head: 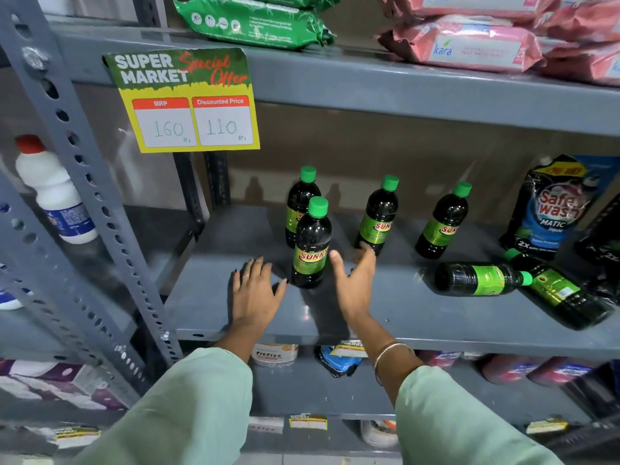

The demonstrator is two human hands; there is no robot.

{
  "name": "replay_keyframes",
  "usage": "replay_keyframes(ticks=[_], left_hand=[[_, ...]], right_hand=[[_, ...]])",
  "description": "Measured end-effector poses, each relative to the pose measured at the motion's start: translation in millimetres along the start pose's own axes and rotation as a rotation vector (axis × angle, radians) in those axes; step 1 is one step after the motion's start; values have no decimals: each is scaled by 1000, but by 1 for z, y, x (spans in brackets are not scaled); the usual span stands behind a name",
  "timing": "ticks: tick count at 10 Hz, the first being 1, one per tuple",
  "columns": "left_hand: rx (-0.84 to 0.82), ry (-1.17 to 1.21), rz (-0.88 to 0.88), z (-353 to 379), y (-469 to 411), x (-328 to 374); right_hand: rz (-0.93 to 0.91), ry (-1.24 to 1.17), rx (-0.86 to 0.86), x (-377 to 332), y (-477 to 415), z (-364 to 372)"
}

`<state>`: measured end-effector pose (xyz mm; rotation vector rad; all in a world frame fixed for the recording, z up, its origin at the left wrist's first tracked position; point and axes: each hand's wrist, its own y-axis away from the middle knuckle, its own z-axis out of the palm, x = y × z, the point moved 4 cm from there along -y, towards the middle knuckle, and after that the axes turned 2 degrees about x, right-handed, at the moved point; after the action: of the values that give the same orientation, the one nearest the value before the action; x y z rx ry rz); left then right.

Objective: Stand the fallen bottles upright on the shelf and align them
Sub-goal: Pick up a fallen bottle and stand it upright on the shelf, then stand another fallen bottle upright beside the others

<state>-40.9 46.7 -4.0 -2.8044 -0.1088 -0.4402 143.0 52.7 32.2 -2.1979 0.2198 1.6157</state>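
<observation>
Both hands spread, empty: left hand (pixel 256 290) and right hand (pixel 354 280) flanked near upright bottle (pixel 310 245) on shelf (pixel 402 317). Two fallen bottles (pixel 483 279) lay right.

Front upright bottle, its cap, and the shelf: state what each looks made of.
Front upright bottle: likely clear glossy plastic holding dark liquid, judging by sharp highlights; glass can't be excluded. Its cap: green, opaque, smooth, probably plastic. Shelf: grey painted metal by its look, semi-gloss, faintly reflecting the bottles.
</observation>
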Motion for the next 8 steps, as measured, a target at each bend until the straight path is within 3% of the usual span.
replay_keyframes(ticks=[2,3,4,5,6,7,8], left_hand=[[331,-12,295,-12,37,42],[297,-8,467,-4,50,80],[96,-24,546,22,47,141],[-4,-28,440,33,33,163],[-145,-33,265,48,14,169],[-167,-52,209,53,12,163],[-204,-55,150,61,17,155]], right_hand=[[-14,66,244,1,-38,-72],[6,132,337,1,-55,-102],[138,224,511,20,-83,-163],[323,250,595,35,-94,-199],[629,45,614,69,-109,-242],[674,-120,579,85,-115,-250],[566,144,251,125,-141,-256]])
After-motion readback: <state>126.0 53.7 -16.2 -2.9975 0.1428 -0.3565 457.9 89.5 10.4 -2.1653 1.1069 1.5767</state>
